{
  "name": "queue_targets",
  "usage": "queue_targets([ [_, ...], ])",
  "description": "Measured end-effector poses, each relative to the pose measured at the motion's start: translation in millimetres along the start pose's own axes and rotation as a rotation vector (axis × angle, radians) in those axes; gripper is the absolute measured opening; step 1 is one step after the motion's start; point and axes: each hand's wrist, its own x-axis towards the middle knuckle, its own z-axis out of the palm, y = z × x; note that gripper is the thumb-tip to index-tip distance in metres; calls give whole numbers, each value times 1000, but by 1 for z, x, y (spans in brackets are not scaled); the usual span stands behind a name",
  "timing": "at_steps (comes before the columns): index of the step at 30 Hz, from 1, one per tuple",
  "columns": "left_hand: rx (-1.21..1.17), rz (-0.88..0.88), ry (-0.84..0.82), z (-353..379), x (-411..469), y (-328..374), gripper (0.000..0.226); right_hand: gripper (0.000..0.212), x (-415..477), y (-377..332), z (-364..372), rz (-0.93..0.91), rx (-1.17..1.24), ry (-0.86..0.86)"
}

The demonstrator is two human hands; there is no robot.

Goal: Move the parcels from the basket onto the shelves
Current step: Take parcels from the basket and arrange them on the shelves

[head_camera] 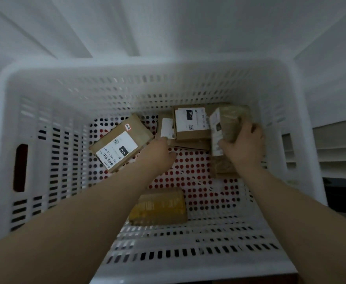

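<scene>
Two hands (160, 153) deep in basket (45, 111); right (244, 144) round parcel (232, 117)

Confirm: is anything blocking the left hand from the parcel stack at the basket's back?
Nothing visible. The left hand is already at the near edge of the parcel stack. The right hand grips a separate parcel beside the stack, clear of the left hand's path.

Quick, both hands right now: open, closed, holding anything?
Left hand: at the stacked parcels, fingertips hidden, cannot tell.
Right hand: gripping a tilted brown parcel.
</scene>
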Motion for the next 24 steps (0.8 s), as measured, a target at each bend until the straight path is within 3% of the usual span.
queue_targets([
  [4,-436,-120,47,-25,-18,1,34,86,-31,-28,-18,118,643,-127],
  [8,-895,-274,-10,-53,-38,-7,50,67,-50,-57,-27,344,1048,-405],
  [14,-1098,-305,-138,-69,-49,-36,44,49,-59,-85,-19,273,1123,-615],
  [16,-1162,-297,-152,-68,-49,-46,33,50,-60,-88,-13,253,1143,-650],
  [24,-1252,-299,-221,-63,-47,-60,29,58,-60,-92,3,243,1199,-712],
])
